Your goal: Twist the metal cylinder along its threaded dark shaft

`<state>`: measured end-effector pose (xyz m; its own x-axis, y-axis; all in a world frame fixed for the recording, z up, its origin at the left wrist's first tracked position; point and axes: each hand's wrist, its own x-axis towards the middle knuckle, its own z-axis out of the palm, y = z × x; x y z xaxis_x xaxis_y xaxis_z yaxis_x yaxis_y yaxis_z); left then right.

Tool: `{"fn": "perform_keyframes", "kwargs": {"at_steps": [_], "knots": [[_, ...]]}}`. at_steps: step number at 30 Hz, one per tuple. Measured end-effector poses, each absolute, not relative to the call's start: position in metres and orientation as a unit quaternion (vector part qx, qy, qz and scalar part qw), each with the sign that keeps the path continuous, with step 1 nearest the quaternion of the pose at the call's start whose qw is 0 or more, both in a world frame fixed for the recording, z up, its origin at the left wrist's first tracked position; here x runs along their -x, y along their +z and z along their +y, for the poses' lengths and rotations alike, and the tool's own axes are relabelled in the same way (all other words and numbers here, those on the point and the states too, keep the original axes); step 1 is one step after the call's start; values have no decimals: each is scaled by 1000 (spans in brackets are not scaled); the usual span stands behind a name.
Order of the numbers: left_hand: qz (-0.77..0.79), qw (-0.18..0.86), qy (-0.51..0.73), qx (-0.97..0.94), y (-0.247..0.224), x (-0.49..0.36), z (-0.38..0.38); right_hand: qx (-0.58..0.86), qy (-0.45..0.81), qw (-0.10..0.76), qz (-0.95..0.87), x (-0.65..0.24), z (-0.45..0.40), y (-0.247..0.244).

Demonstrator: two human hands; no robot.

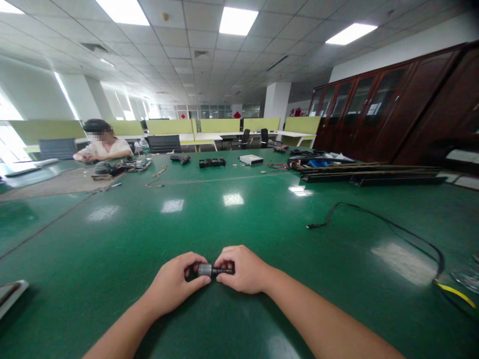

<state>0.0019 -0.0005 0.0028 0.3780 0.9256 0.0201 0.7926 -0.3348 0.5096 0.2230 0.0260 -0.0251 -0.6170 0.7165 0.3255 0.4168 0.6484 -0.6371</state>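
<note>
Just above the green tabletop, near its front edge, both hands hold one small part: a silvery metal cylinder with a thinner dark ribbed shaft sticking out to the right. My left hand is closed around the cylinder end, thumb below and fingers above. My right hand pinches the shaft end between thumb and curled fingers. The fingers cover part of both ends. I cannot tell whether the cylinder and shaft are one piece or two joined.
A black cable curves over the table at right. Across the far side lie a black tray-like part, a white box, a cord and long dark rails. A person sits at far left. A metal-edged object is at near left.
</note>
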Motion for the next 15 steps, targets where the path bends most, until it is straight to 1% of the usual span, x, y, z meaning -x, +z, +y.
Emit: {"fn": "perform_keyframes", "kwargs": {"at_steps": [15], "knots": [[534,212,153,-804,3,-1,-1,333,247,279,-866,-222,27,-25]]}}
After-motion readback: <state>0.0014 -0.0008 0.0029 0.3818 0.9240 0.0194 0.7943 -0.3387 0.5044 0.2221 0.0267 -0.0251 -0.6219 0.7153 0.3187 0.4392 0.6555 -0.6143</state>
